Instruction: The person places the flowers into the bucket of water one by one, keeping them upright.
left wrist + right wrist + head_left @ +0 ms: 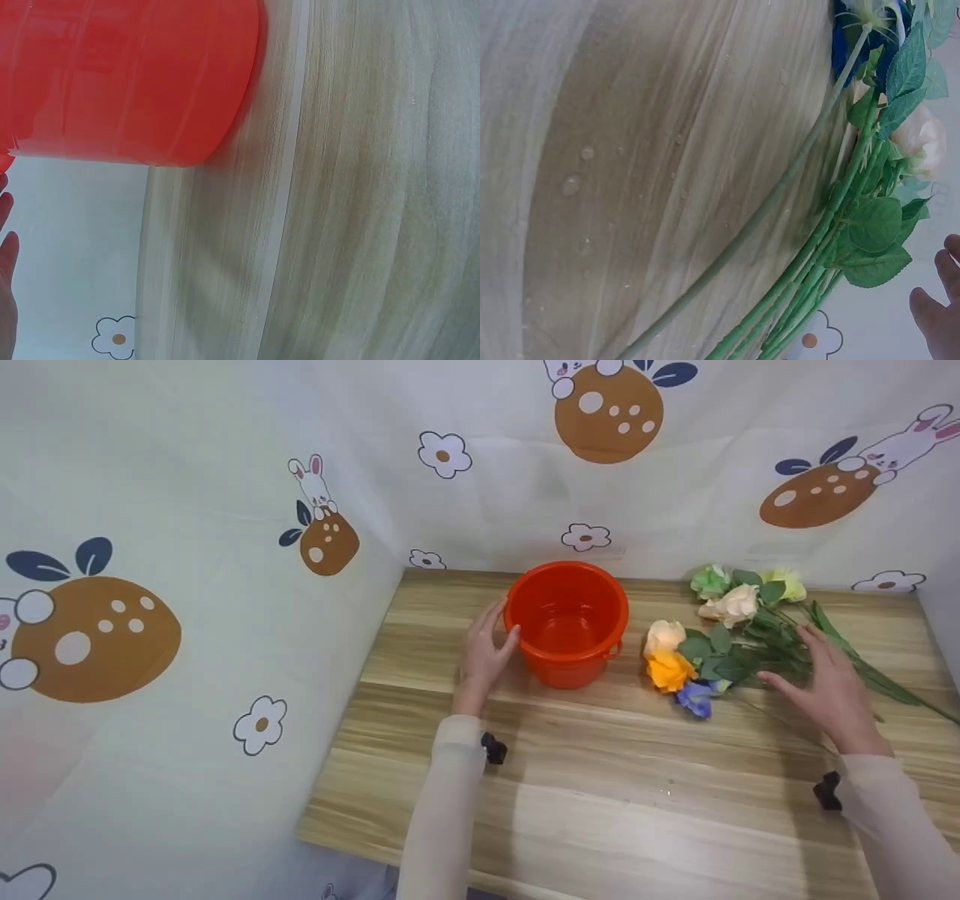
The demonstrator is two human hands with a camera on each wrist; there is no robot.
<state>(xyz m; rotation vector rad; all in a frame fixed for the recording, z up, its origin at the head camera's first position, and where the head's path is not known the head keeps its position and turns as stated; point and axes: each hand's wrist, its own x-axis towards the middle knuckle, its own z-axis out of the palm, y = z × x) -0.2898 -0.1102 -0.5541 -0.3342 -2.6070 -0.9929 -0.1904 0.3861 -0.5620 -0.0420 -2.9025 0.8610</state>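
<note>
A red plastic bucket (568, 673) stands upright near the table's back edge, its inside visible and holding nothing. Beside its left rim is my left hand (482, 658), fingers loosely extended; whether the fingertips touch the rim I cannot tell. Artificial flowers lie to the right of the bucket: an orange bloom (670, 670), a blue-purple one (696, 699), peach ones (731, 604) and pale green ones (710, 581). Over their green stems (810, 255) hovers my right hand (834, 694), thumb and fingers spread, gripping nothing. The left wrist view shows the bucket's side and a few fingers.
The wood-grain table (600, 787) runs in front of both hands, with small clear drops or specks on its surface. A patterned cloth (495, 502) hangs behind and on the left. Small black wrist devices (493, 748) are on both arms.
</note>
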